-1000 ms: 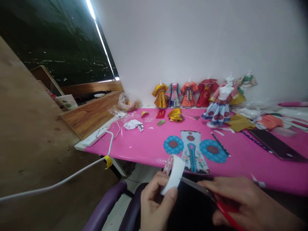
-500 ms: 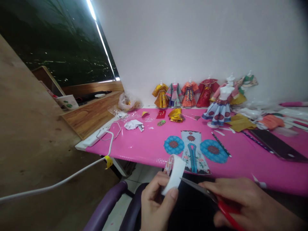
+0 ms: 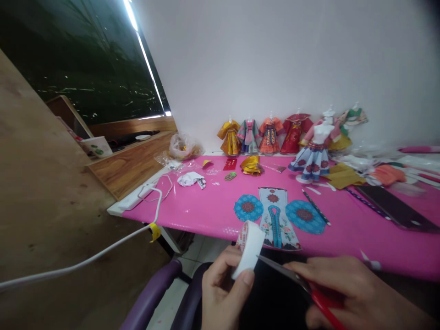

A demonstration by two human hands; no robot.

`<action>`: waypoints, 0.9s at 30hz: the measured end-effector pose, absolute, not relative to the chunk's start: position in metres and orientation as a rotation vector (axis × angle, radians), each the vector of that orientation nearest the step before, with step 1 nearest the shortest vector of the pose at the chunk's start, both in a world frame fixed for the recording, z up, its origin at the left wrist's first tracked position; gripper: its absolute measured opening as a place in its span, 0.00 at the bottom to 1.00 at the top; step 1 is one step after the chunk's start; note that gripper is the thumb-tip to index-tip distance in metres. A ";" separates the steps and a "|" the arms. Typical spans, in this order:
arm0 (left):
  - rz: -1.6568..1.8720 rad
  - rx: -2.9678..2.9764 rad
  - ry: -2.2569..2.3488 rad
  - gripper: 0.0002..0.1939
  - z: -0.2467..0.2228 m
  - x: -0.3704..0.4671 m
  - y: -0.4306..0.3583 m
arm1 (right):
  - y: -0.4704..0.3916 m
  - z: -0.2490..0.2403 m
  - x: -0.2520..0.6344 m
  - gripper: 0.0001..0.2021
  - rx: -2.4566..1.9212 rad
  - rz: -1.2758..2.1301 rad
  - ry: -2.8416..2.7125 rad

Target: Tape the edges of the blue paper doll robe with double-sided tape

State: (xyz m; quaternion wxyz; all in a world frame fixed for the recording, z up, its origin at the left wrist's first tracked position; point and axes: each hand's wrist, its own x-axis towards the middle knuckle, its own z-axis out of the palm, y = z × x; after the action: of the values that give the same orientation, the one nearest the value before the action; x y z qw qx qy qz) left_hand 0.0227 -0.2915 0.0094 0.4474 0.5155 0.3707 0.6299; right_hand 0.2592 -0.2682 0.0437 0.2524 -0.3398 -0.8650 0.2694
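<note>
My left hand (image 3: 225,288) grips a roll of white tape (image 3: 252,250), thumb pressed on its outer face and fingers through the ring. In my right hand (image 3: 347,286) is a pair of scissors with red handles (image 3: 325,305). Their pointed blades (image 3: 280,267) look closed, and the tip touches or nearly touches the tape's right edge. Just beyond the roll, on the pink table, lies a patterned white paper or fabric piece (image 3: 274,215) with a blue band. Blue rounded pieces lie on either side of it, one at left (image 3: 248,207) and one at right (image 3: 305,216).
Several small dressed mannequins line the wall, with a skirted one (image 3: 312,156) nearer. A pencil (image 3: 316,207), a dark phone (image 3: 395,206) and cloth scraps (image 3: 347,175) lie at right. A white cable (image 3: 103,254) runs past the table's left corner. A purple armrest (image 3: 154,293) stands below.
The tape roll has turned slightly in my left hand, so less of its printed inner side shows. The scissors stay almost in the same place.
</note>
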 end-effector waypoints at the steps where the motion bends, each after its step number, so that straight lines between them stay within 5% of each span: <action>1: 1.566 1.268 0.908 0.11 0.010 0.023 -0.292 | -0.268 0.043 0.259 0.17 -0.922 0.731 -2.347; 20: 1.637 1.299 0.850 0.10 0.001 0.024 -0.286 | -0.268 0.046 0.258 0.18 -0.906 0.754 -2.346; 27: 1.623 1.301 0.891 0.10 0.003 0.023 -0.287 | -0.268 0.043 0.264 0.27 -0.998 0.721 -2.344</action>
State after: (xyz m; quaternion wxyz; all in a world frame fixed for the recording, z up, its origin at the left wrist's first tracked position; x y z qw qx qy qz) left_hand 0.0229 -0.2873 0.0029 0.4256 0.5202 0.3562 0.6491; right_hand 0.2636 -0.2683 0.0429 0.2443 -0.3656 -0.8585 0.2639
